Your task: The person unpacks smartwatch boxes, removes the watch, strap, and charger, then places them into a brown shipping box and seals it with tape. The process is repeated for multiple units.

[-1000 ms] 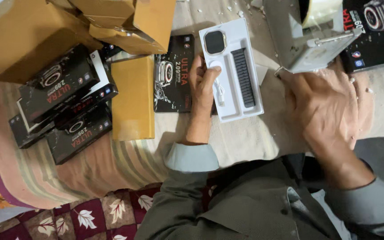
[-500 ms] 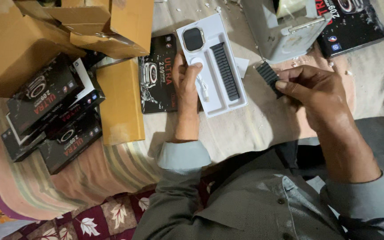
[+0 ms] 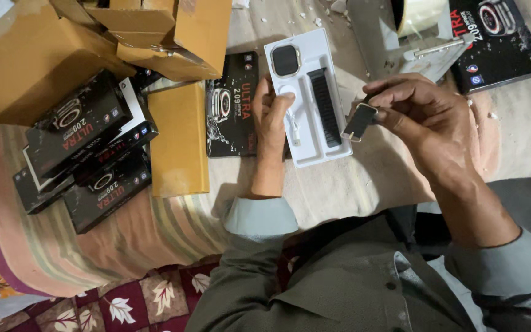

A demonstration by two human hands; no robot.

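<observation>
1 camera sits on the person's head, looking straight down, close above the hands and lap.

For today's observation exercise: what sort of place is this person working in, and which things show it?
Probably a makeshift packing spot on a cloth-covered floor or bed, not a workbench: striped blanket, cardboard cartons, stacked black boxes and an open white tray.

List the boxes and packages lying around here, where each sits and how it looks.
White tray: centre, under the left hand, holding a watch and dark strap.
Black boxes: stacked at left, watch pictures.
Black box: beside the tray.
Black box: top right.
Brown cartons: top left.
</observation>
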